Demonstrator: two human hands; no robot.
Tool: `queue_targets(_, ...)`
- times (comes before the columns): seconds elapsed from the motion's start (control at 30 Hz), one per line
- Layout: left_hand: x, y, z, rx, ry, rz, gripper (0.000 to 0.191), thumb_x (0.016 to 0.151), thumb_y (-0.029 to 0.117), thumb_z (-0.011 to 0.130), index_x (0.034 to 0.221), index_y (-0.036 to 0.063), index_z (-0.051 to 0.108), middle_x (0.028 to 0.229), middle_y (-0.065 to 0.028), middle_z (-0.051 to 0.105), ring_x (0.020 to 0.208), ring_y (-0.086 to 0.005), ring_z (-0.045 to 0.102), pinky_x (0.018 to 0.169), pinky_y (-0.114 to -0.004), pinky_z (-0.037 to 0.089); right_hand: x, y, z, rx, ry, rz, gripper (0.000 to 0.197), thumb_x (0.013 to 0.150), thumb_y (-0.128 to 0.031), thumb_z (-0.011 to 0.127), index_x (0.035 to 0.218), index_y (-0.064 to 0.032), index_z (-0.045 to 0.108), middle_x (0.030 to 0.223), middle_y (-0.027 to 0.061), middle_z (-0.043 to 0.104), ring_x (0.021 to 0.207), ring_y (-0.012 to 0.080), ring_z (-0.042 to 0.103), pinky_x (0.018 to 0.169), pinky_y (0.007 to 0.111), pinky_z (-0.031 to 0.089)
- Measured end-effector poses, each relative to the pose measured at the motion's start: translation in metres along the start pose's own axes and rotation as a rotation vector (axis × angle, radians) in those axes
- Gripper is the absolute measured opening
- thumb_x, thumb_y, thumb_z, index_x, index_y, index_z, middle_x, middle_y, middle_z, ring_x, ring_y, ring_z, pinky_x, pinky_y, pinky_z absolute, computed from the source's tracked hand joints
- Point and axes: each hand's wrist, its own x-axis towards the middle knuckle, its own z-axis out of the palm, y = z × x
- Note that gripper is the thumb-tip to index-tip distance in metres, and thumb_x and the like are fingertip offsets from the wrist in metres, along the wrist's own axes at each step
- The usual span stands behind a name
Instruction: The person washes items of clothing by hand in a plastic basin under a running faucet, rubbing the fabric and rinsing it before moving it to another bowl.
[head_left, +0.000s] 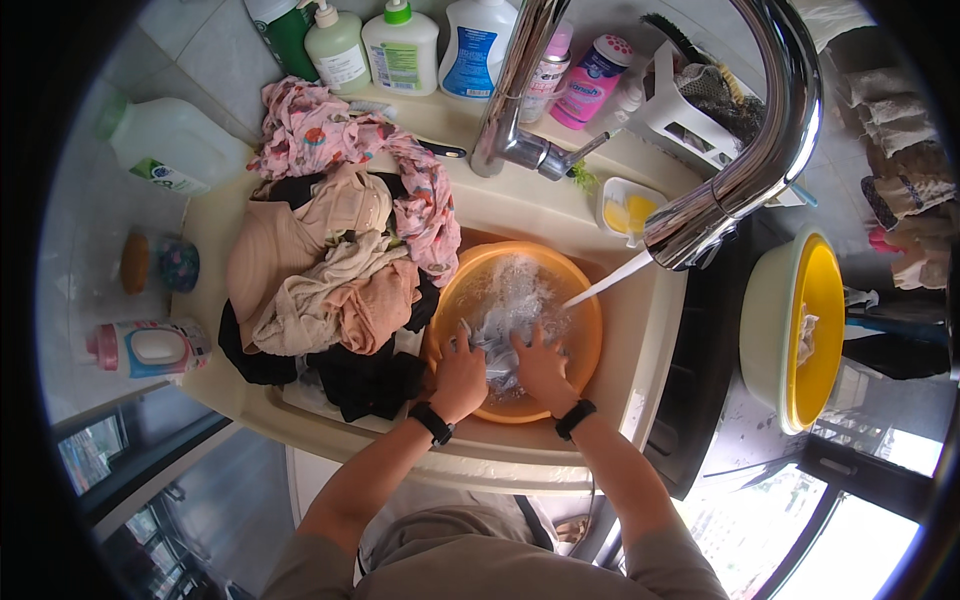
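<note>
An orange plastic basin holds water inside the laundry sink. A light grey cloth lies wet in it, among bubbles. On the cloth's left side, my left hand dips its fingers in the water; its fingertips are partly hidden, so its grip is unclear. My right hand is at the cloth's right edge, fingers spread, not closed around anything. Water streams from the chrome faucet into the basin. Both wrists wear dark bands.
Left of the basin, a heap of clothes includes a pink patterned garment. Pump bottles and a pink Vanish container line the back ledge. A soap dish sits near the faucet. Nested yellow and pale basins stand at right.
</note>
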Motion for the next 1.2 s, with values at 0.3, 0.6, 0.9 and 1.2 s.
queue_targets(0.3, 0.015, -0.013, 0.030, -0.549, -0.313, -0.107, 0.062, 0.083, 0.040, 0.060, 0.124, -0.0050, 0.049, 0.140, -0.0378, 0.023, 0.129, -0.0493, 0.030, 0.106, -0.048, 0.030, 0.034, 0.044, -0.001, 0.492, -0.097, -0.005, 0.024, 0.082, -0.011, 0.054, 0.102, -0.0093, 0.067, 0.101, 0.0171, 0.065, 0.094, 0.0310, 0.064, 0.078, 0.043, 0.052)
queue_targets(0.6, 0.027, -0.011, 0.015, -1.758, -0.402, -0.646, 0.060, 0.086, 0.033, 0.055, 0.133, -0.0001, 0.039, 0.135, -0.0213, 0.036, 0.122, -0.0332, 0.043, 0.097, -0.045, 0.042, -0.065, 0.071, -0.134, 1.368, 0.064, -0.388, 0.020, 0.080, 0.004, 0.061, 0.098, -0.0015, 0.055, 0.104, 0.0102, 0.055, 0.096, 0.0212, 0.055, 0.084, 0.030, 0.043)
queue_targets(0.9, 0.025, -0.016, 0.031, -1.525, -0.013, -0.402, 0.032, 0.080, 0.006, 0.057, 0.112, 0.0010, 0.057, 0.095, -0.0104, 0.061, 0.081, -0.0183, 0.060, 0.071, -0.030, 0.047, -0.035, 0.079, -0.081, 1.029, 0.183, -0.135, 0.023, 0.080, 0.000, 0.062, 0.102, -0.0001, 0.058, 0.100, 0.0135, 0.057, 0.096, 0.0278, 0.058, 0.083, 0.031, 0.045)
queue_targets(1.2, -0.008, -0.002, -0.016, -1.064, 0.036, -0.110, 0.045, 0.082, 0.021, 0.062, 0.119, -0.0026, 0.052, 0.107, -0.0202, 0.059, 0.092, -0.0257, 0.058, 0.080, -0.034, 0.044, 0.019, 0.085, -0.083, 0.962, 0.248, 0.062, 0.021, 0.086, -0.012, 0.056, 0.103, -0.0040, 0.064, 0.085, 0.0084, 0.067, 0.079, 0.0249, 0.066, 0.072, 0.033, 0.051)
